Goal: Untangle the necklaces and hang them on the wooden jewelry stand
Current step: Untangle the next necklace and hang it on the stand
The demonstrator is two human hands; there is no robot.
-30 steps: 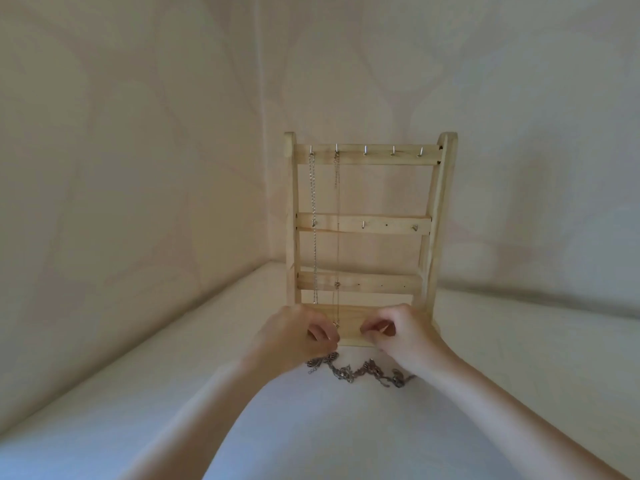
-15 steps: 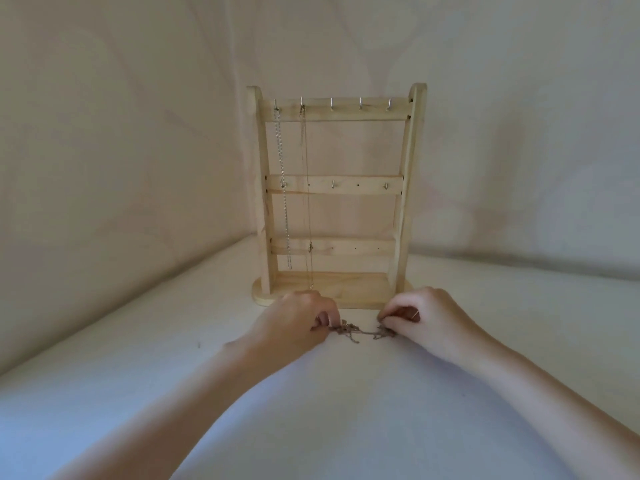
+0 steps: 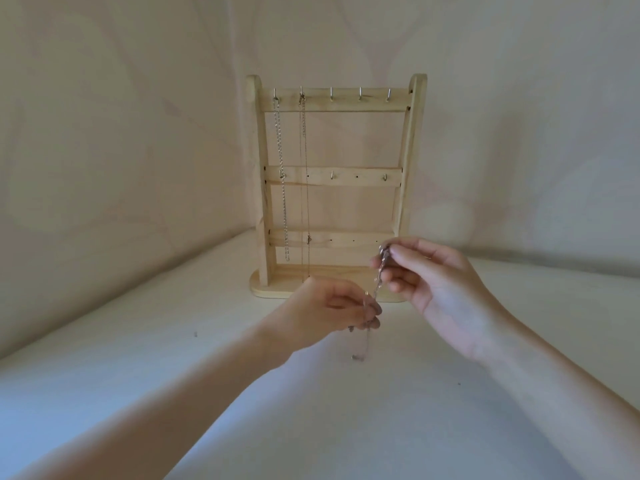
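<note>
Head view, left to right. Pale wall [image 3: 104, 150] on the left, white counter [image 3: 121, 358] running under both arms. Wooden jewelry stand [image 3: 417, 150] upright at the back of the counter, near the corner. Silver chain [image 3: 283, 188] hangs from the leftmost top hook, thinner chain [image 3: 305, 188] from the second hook, both reaching down toward the base; other three top hooks bare. Left hand [image 3: 332, 310] in front of the stand base, above the counter, grip curled round the lower part of the tangled necklace [image 3: 375, 285]. Loose end dangles below that hand, tip close to the counter; contact unclear. Necklace runs up and right, taut, to the right hand [image 3: 436, 278], higher, level with the bottom rail, grip pinching the upper end between thumb and forefinger. Necklace blurred, link detail unreadable.
</note>
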